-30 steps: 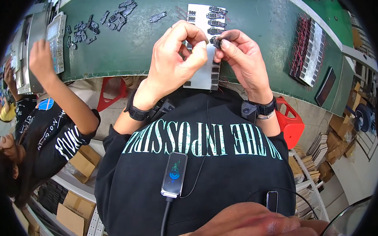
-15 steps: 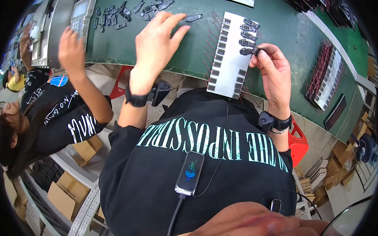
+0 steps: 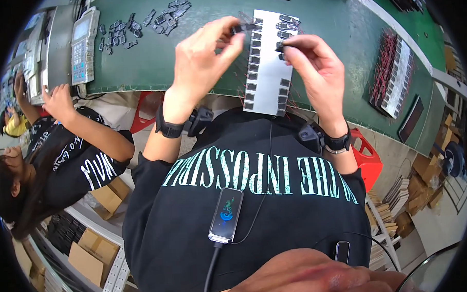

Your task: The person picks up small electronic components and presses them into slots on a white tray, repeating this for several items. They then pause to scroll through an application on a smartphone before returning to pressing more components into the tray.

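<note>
A long white board [image 3: 266,67] lies on the green table in front of me, with small black rectangular pieces along both long edges and thin red wires sticking out. My left hand [image 3: 202,62] pinches a small black plastic part [image 3: 244,29] between thumb and fingers, by the board's far left corner. My right hand [image 3: 315,63] is closed at the right edge, thumb and forefinger on another small dark part [image 3: 280,47], mostly covered by the fingertips. Just beyond it, several black plastic parts [image 3: 288,22] sit on that edge.
Loose black parts [image 3: 167,17] are scattered on the table [image 3: 138,64] at the far left. A keypad device [image 3: 81,48] stands beyond them. On the right lies another wired stack of boards [image 3: 396,78], beside a dark flat slab [image 3: 411,118]. A co-worker's arm [image 3: 89,133] is at left.
My left hand has picked up the loose black part from the table and carried it right to the board. My right hand has shifted left along with the view.
</note>
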The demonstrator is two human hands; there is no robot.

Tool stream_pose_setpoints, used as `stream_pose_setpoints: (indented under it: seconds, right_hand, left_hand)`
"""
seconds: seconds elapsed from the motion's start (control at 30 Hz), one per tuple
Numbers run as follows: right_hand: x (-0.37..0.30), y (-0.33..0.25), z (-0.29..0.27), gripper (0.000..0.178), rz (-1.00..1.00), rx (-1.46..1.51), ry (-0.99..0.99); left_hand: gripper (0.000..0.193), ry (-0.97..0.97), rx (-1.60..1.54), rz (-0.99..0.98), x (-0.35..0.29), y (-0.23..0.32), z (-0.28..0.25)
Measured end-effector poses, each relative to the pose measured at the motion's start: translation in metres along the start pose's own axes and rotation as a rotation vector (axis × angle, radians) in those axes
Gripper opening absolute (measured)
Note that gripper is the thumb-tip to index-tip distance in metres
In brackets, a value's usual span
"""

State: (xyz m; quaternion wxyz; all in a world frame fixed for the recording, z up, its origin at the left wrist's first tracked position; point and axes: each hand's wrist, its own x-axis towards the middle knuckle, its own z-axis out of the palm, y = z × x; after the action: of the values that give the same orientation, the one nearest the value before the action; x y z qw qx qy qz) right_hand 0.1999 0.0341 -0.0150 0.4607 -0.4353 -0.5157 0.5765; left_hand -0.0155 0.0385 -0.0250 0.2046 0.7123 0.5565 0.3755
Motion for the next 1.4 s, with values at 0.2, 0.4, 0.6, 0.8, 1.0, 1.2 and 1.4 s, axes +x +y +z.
stream_pose_setpoints:
  seconds: [0.2,0.4,0.6,0.8,1.0,1.2,1.4]
  right_hand:
    - [0.003,-0.004,-0.009,0.017,-0.064,-0.164,0.020]
    - [-0.002,-0.005,-0.025,0.014,-0.091,-0.321,0.016]
    - [-0.001,-0.005,-0.028,0.013,-0.092,-0.333,0.018]
    - [-0.004,-0.003,-0.033,0.017,0.097,-0.053,-0.059]
    - [-0.012,-0.003,-0.032,0.021,-0.003,-0.260,-0.054]
    - [-0.038,0.005,-0.044,0.015,-0.134,-0.680,-0.055]
    - [-0.037,0.027,-0.053,0.012,-0.303,-0.878,0.024]
  left_hand:
    - [0.026,-0.113,-0.629,-0.325,-0.004,0.037,0.026]
    - [0.027,-0.181,-0.775,-0.443,-0.004,0.046,0.034]
    - [0.028,-0.209,-0.757,-0.437,-0.005,0.049,0.037]
    - [0.028,-0.225,-0.753,-0.438,-0.006,0.053,0.038]
    - [0.021,-0.226,-0.709,-0.433,-0.011,0.059,0.043]
    - [0.013,-0.302,-0.227,-0.228,-0.022,0.060,0.048]
    - [0.011,-0.123,0.030,-0.004,-0.020,0.047,0.056]
